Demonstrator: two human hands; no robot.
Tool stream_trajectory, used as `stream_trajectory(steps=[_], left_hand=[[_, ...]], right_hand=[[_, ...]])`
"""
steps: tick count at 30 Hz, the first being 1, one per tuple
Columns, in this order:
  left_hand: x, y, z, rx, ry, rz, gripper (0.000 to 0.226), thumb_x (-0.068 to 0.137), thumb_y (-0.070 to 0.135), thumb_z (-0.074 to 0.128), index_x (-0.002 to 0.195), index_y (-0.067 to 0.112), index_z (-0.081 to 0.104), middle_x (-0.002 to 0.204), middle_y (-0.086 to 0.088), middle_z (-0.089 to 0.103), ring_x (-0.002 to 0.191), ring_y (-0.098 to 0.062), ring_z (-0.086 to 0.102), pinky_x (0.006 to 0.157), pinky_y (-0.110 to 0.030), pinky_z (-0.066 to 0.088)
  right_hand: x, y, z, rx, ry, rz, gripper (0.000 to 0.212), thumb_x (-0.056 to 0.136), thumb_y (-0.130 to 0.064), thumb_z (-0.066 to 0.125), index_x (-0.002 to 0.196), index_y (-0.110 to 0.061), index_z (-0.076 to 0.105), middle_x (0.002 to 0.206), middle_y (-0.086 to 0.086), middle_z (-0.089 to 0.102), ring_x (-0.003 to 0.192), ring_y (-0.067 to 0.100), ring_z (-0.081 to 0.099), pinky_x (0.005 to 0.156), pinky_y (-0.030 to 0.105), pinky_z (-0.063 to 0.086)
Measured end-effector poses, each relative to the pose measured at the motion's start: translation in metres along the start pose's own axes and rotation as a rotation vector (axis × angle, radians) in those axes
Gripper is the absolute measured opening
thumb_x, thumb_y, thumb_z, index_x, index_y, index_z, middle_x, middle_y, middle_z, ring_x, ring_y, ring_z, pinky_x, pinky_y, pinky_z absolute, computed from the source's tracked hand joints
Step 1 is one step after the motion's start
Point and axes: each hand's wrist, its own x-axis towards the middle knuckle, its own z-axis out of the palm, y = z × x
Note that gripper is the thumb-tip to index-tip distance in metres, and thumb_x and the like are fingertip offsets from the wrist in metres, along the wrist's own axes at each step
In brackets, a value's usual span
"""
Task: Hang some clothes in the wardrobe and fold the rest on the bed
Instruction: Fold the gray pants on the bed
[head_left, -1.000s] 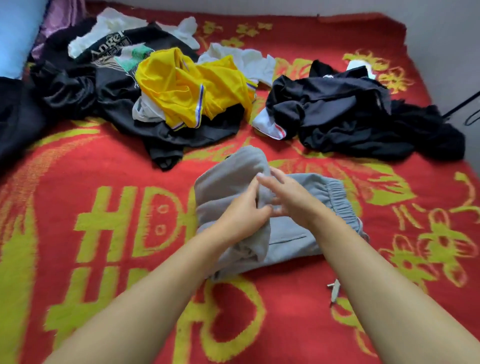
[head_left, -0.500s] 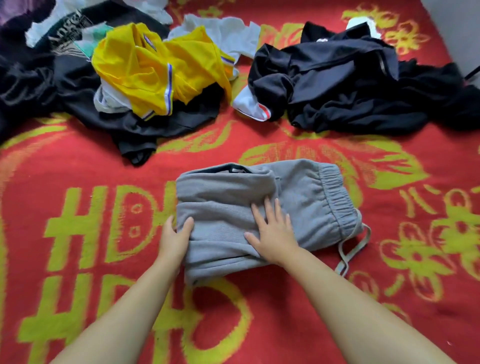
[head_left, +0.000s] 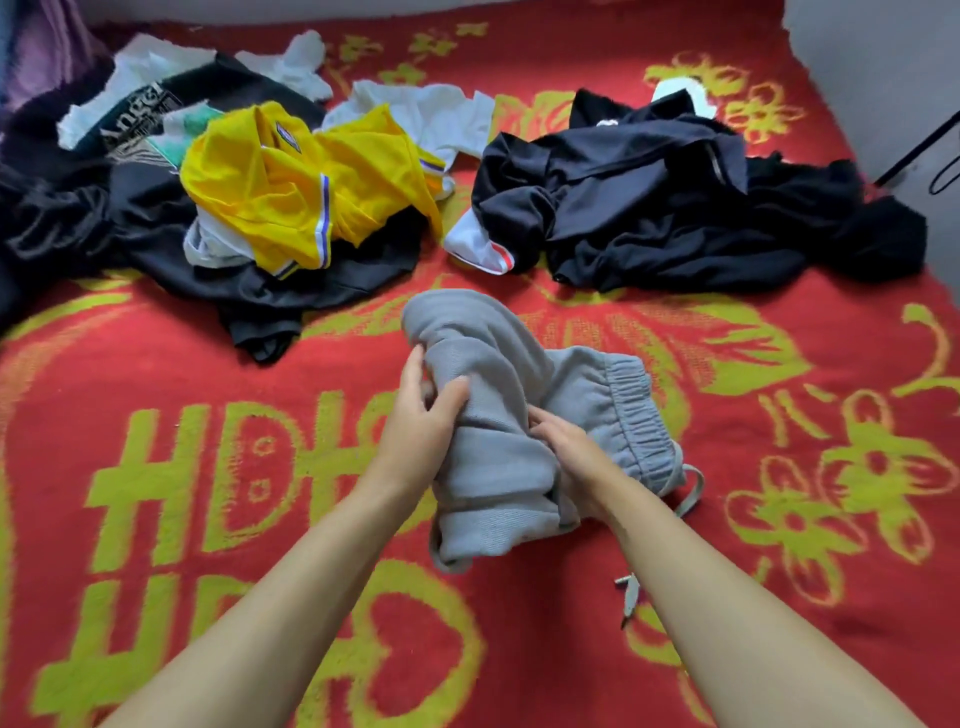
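Grey sweatpants (head_left: 509, 415), partly folded into a thick bundle, lie in the middle of the red bed cover (head_left: 156, 364). My left hand (head_left: 421, 421) grips the bundle's left side, thumb on top and fingers curled under the fabric. On the right side, near the elastic waistband, my right hand (head_left: 571, 452) holds the bundle with its fingers tucked into the folds. A grey drawstring (head_left: 693, 488) trails out to the right of the waistband.
A yellow jersey (head_left: 301, 197) tops a heap of black and white clothes at the back left. A dark navy jacket pile (head_left: 665, 197) lies back right. A small grey drawstring end (head_left: 629, 592) rests by my right forearm. A grey wall (head_left: 883, 78) borders the bed's right edge.
Half a second ago both hands lay flat on the folded sweatpants. Now they have gathered the bundle and lifted its far end off the cover.
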Motion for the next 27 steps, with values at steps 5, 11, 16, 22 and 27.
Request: stream_trajectory(steps=[5, 11, 16, 22, 27], left_hand=[[0.012, 0.011, 0.102, 0.166, -0.440, -0.053, 0.057, 0.101, 0.025, 0.042, 0.152, 0.023, 0.016, 0.093, 0.005, 0.061, 0.080, -0.001, 0.058, 0.074, -0.020, 0.047], [0.042, -0.027, 0.139, 0.785, -0.291, 0.433, 0.047, 0.097, 0.017, 0.049, 0.143, 0.009, 0.042, 0.145, -0.014, 0.042, 0.136, -0.027, 0.035, 0.112, -0.035, 0.026], [0.095, -0.040, 0.136, 1.241, -0.244, 0.362, 0.060, 0.095, 0.044, 0.047, 0.147, 0.021, 0.031, 0.150, -0.011, 0.034, 0.140, -0.026, 0.028, 0.113, -0.046, 0.019], [0.134, -0.028, 0.127, 1.203, -0.334, 0.426, 0.033, 0.099, 0.041, 0.044, 0.074, 0.018, 0.043, 0.092, -0.016, 0.064, 0.088, -0.036, 0.057, 0.060, -0.036, 0.029], [0.129, -0.059, 0.081, 1.057, -0.101, 0.266, 0.038, 0.100, 0.038, 0.042, 0.081, 0.010, 0.060, 0.092, -0.017, 0.067, 0.090, -0.036, 0.060, 0.067, -0.039, 0.040]], right_hand=[[-0.043, -0.031, -0.077, 0.585, 0.020, -0.015, 0.050, 0.101, -0.041, 0.032, 0.113, -0.007, 0.067, 0.106, 0.015, 0.070, 0.093, 0.025, 0.069, 0.080, 0.033, 0.056], [-0.067, -0.021, -0.135, -0.286, 0.682, -0.181, 0.053, 0.101, -0.037, 0.040, 0.150, -0.018, 0.029, 0.155, 0.003, 0.030, 0.141, 0.016, 0.028, 0.117, 0.038, 0.022], [-0.038, 0.007, -0.090, -1.163, 0.473, -0.002, 0.072, 0.093, -0.055, 0.042, 0.153, -0.031, 0.009, 0.162, 0.003, -0.004, 0.148, 0.024, -0.010, 0.110, 0.065, 0.001], [-0.049, 0.038, -0.112, -1.374, 0.557, -0.112, 0.063, 0.085, -0.019, 0.049, 0.144, -0.030, 0.030, 0.161, 0.001, 0.003, 0.148, 0.018, -0.005, 0.111, 0.065, -0.001], [-0.058, 0.057, -0.119, -1.163, 0.733, -0.064, 0.031, 0.091, -0.013, 0.047, 0.121, -0.021, 0.046, 0.160, 0.006, 0.004, 0.148, 0.026, -0.002, 0.116, 0.056, 0.008]])
